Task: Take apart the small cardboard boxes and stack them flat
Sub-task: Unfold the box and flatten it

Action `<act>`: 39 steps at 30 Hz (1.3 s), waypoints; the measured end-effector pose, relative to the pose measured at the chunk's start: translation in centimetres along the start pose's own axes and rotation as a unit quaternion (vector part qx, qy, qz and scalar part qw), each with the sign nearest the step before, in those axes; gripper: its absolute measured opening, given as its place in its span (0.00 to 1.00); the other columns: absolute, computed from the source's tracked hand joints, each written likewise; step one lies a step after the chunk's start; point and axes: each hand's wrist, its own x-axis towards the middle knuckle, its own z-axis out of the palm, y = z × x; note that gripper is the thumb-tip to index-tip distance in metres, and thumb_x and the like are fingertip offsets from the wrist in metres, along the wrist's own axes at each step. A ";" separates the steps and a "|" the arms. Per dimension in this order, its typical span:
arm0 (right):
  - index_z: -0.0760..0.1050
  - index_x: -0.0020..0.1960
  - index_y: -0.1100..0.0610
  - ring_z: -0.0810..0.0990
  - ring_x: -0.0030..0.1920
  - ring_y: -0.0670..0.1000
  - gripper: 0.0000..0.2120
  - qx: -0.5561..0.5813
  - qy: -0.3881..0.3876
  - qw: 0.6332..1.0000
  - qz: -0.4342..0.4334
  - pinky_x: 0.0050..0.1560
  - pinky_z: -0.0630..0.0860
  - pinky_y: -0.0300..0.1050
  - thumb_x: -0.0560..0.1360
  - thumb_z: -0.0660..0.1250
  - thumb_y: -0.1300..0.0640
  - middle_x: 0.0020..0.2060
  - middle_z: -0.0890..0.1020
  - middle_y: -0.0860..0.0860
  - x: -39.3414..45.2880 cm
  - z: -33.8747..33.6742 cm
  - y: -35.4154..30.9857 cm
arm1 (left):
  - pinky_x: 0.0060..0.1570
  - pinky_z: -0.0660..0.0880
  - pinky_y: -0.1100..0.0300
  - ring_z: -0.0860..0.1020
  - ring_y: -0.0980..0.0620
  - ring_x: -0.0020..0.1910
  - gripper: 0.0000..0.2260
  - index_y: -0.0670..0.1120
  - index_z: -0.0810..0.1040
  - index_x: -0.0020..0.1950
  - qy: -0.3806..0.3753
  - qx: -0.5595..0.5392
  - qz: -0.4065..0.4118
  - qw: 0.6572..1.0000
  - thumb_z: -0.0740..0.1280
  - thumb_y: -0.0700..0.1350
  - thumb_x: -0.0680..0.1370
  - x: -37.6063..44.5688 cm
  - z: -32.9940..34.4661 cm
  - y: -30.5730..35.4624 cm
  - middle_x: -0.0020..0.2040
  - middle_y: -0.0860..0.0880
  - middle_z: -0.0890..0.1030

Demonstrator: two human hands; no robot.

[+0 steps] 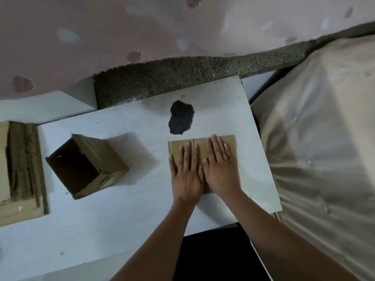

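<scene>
Item 1: flattened brown cardboard box (203,145), lying flat right of centre on the white painted board tabletop (121,220), with a seam line running down its far portion. Both hands press it down. The left hand (186,171) lies palm down with fingers straight and spread, gripping nothing. The right hand (220,169) lies just beside it, touching at the thumb side, fingers likewise straight and flat, holding nothing.

Handling, judged: light, thin, fairly stiff corrugated sheet, springy at the folds, so it may lift again once released. Best taken by an outer edge, pinched between thumb and fingers, or slid flat along the board.

Item 2: open brown cardboard box with tape on its seams (87,167), still assembled, left of centre, tilted with its dark open mouth facing the lower left. Apart from item 1. Judged light and hollow, easily crushed; hold by opposite walls and work at the taped seams.

Item 3: pile of flat brown cardboard pieces (22,169), at the far left edge, partly cut off by the frame.

Surroundings: 1 dark grey irregular patch (180,117) on the tabletop just beyond item 1; grey speckled stone ledge (182,78) above; pink flowered cloth (101,27) across the top; beige shiny fabric (324,138) at the right.
</scene>
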 end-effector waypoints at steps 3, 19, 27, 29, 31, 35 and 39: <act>0.45 0.81 0.60 0.44 0.80 0.53 0.31 0.000 0.016 1.000 -0.013 0.79 0.50 0.56 0.82 0.44 0.48 0.81 0.46 0.56 0.1 1.4 0.9 | 0.77 0.45 0.38 0.43 0.48 0.81 0.27 0.48 0.47 0.83 0.033 -0.010 -0.013 0.999 0.44 0.53 0.84 0.6 1.3 0.2 0.83 0.48 0.46; 0.52 0.80 0.59 0.52 0.79 0.55 0.32 -0.009 0.004 0.999 -0.042 0.77 0.48 0.64 0.82 0.53 0.46 0.79 0.57 0.56 1.0 0.4 1.9 | 0.76 0.37 0.38 0.34 0.49 0.80 0.28 0.49 0.36 0.82 -0.030 -0.001 -0.027 0.999 0.41 0.56 0.84 0.9 0.9 0.4 0.82 0.47 0.37; 0.68 0.68 0.57 0.67 0.66 0.57 0.26 -0.029 -0.046 0.998 -0.026 0.70 0.59 0.58 0.75 0.67 0.44 0.64 0.72 0.55 4.8 -4.3 1.2 | 0.76 0.32 0.44 0.26 0.45 0.76 0.34 0.47 0.21 0.75 -0.108 0.006 -0.039 0.993 0.40 0.62 0.83 0.7 -1.6 1.3 0.76 0.43 0.25; 0.69 0.65 0.56 0.68 0.63 0.58 0.24 -0.021 -0.083 0.996 -0.018 0.65 0.62 0.57 0.75 0.68 0.44 0.61 0.73 0.55 6.3 -5.1 1.0 | 0.77 0.34 0.48 0.27 0.45 0.76 0.34 0.47 0.19 0.73 -0.099 -0.008 -0.087 0.991 0.41 0.61 0.84 -0.1 -1.7 2.6 0.76 0.44 0.25; 0.69 0.65 0.56 0.66 0.64 0.59 0.23 -0.004 -0.140 0.990 -0.011 0.64 0.62 0.57 0.75 0.68 0.45 0.62 0.71 0.56 7.6 -5.7 1.0 | 0.78 0.36 0.48 0.27 0.46 0.76 0.34 0.46 0.19 0.73 -0.101 -0.019 -0.142 0.985 0.41 0.60 0.84 -0.9 -1.6 3.5 0.76 0.45 0.24; 0.69 0.63 0.56 0.72 0.62 0.59 0.21 0.034 -0.217 0.975 -0.026 0.61 0.67 0.55 0.76 0.70 0.47 0.61 0.74 0.56 8.4 -6.5 1.4 | 0.78 0.36 0.47 0.27 0.46 0.76 0.37 0.49 0.20 0.73 -0.104 -0.052 -0.210 0.971 0.49 0.56 0.85 -2.0 -1.8 4.8 0.77 0.45 0.25; 0.67 0.61 0.57 0.77 0.54 0.58 0.19 0.070 -0.269 0.960 -0.033 0.60 0.70 0.54 0.76 0.71 0.53 0.49 0.77 0.53 7.4 -7.6 2.3 | 0.78 0.38 0.44 0.33 0.43 0.79 0.37 0.51 0.22 0.74 -0.088 -0.080 -0.299 0.947 0.51 0.59 0.84 -2.6 -2.4 5.8 0.78 0.43 0.28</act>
